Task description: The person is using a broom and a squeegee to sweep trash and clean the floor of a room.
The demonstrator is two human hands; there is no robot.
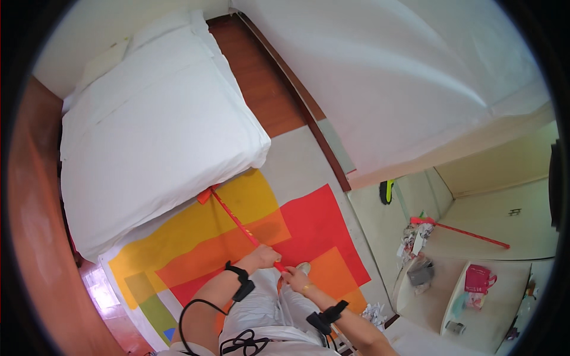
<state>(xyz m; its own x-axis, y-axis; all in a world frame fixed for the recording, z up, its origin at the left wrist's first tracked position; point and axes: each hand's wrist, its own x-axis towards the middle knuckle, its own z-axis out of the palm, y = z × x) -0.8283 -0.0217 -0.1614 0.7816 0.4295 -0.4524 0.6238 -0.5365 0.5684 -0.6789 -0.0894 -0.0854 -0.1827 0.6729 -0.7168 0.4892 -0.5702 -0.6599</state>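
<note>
Both my hands grip a long red broom handle (236, 223). My left hand (265, 257) is closed around it in front of my body. My right hand (295, 279) is closed on its near end, just right of and below the left. The handle slopes away to the upper left. Its red head (205, 194) rests at the foot of the bed, partly under the white sheet's edge, so I cannot see the bristles. Beneath lies a rug (309, 219) in yellow, orange and red blocks.
A white-covered bed (166, 130) fills the far left. White sheeting (404, 71) hangs at the far right. Another red-handled tool (469, 233) lies by crumpled paper (409, 243). A curved shelf (451, 296) holds a pink bag (478, 279). A dark-and-yellow shoe (386, 192) is farther off.
</note>
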